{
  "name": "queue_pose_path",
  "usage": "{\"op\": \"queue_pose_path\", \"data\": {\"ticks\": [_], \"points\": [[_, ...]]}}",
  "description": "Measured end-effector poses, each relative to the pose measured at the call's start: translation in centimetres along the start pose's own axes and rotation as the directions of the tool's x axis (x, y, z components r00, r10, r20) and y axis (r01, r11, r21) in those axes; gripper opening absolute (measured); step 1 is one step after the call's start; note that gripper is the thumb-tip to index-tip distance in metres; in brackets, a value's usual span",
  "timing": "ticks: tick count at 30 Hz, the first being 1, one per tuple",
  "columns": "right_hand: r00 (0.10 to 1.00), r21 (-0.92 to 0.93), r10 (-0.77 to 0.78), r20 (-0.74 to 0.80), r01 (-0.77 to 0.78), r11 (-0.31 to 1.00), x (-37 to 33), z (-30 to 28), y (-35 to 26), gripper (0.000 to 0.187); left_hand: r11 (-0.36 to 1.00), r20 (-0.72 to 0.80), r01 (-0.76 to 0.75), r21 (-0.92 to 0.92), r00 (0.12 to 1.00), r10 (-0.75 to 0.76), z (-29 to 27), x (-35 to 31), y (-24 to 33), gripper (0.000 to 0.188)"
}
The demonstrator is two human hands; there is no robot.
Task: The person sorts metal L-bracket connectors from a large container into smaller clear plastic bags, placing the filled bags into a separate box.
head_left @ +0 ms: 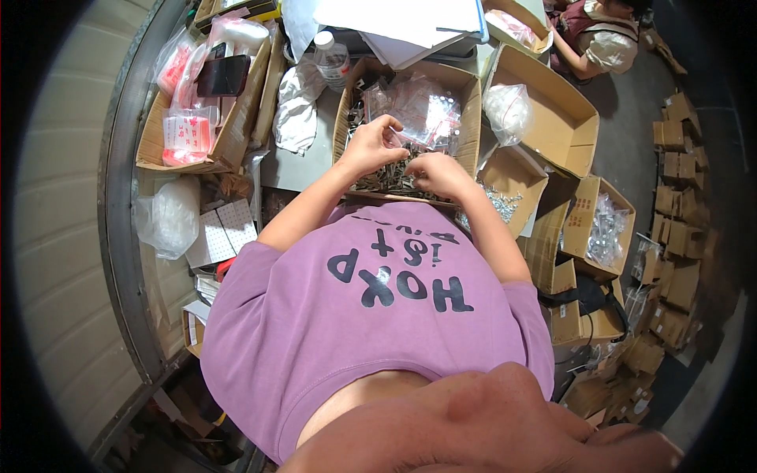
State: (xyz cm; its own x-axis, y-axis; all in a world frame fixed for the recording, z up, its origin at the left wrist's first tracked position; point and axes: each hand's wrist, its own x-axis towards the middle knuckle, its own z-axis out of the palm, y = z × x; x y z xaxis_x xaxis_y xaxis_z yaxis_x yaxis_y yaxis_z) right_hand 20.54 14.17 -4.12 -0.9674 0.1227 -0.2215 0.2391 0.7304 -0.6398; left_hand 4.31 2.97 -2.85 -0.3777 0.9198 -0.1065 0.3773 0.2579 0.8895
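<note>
In front of me stands a cardboard box (471, 118) holding many small dark metal parts (386, 178), with clear plastic zip bags (422, 106) lying on top of them. My left hand (374, 147) is over the box's middle, beside the bags. Its fingers curve, thumb and forefinger are apart, and I see nothing between them. Just to the right, my right hand (440, 174) reaches down into the metal parts. The fingers of that hand are bent together at the tips, and whatever they hold is too small to make out.
A smaller box of silvery screws (502, 206) sits at the right, below an open carton (579, 118) and a white plastic bag (509, 114). At the left are a bottle (331, 61), a white cloth (297, 110) and a box with a phone (223, 76). Another person (595, 39) is far right.
</note>
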Motion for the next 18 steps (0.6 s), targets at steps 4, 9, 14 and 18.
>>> {"op": "queue_pose_path", "data": {"ticks": [4,9,14,18], "points": [[0.991,-0.101,-0.089,0.099,0.099,0.99,1.3,1.5,0.3,0.022,0.996,0.027,0.041,-0.079,0.999,-0.039,0.2,0.1,-0.9,0.046],[0.965,-0.177,-0.128,0.229,0.171,0.969,2.2,0.7,0.1,0.021,0.994,0.04,0.043,-0.102,0.998,-0.039,-0.1,-0.2,-1.0,0.044],[0.96,-0.022,-0.225,-0.165,0.225,0.974,1.4,0.5,1.4,0.015,0.992,0.077,0.055,-0.118,0.996,-0.046,-0.5,-0.4,-1.4,0.042],[0.842,0.19,-0.049,-0.537,0.178,0.965,0.4,-1.6,1.5,0.016,0.988,0.157,0.067,-0.137,0.987,-0.046,-0.1,-0.6,-1.3,0.043]]}}
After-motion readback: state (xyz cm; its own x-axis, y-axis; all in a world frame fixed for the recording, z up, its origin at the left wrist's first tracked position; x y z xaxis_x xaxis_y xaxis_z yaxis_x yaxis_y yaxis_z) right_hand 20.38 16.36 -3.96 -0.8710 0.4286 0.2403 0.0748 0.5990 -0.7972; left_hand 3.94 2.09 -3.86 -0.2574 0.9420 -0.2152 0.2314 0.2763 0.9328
